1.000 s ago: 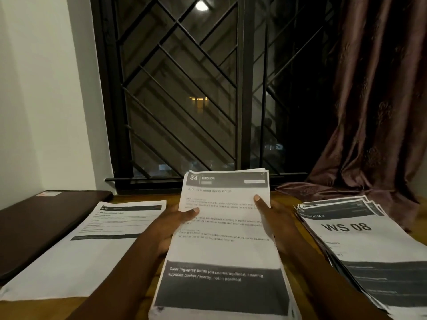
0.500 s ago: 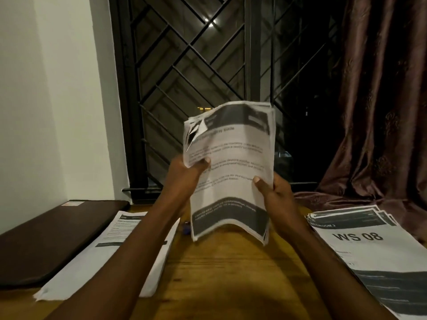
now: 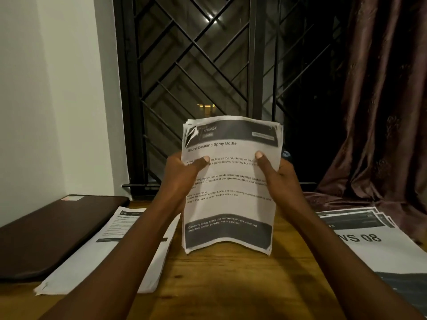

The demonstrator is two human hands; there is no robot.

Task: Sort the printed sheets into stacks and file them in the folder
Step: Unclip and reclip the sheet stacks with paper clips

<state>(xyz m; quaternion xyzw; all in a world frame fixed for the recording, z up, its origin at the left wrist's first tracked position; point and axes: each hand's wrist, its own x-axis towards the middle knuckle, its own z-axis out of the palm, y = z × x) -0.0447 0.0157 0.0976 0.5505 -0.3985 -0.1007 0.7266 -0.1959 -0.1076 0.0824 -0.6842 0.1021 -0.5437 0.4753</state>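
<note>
1. Paper-gripping fingers: the left hand [image 3: 182,168] and the right hand [image 3: 278,174] each clamped a side edge of a bundle of printed sheets [image 3: 231,181], thumbs pressed flat on the top page.
2. That bundle stood upright, its bottom edge on the wooden table [image 3: 231,280]; the top sheet read "Store Cleaning Spray Bottle".
3. On the left lay a flat stack of sheets [image 3: 129,245], with a dark folder [image 3: 50,232] just beyond it.
4. On the right lay a fanned stack marked "WS 08" [image 3: 374,245].
5. Behind stood a barred window [image 3: 208,77] and a brown curtain [image 3: 388,100].
</note>
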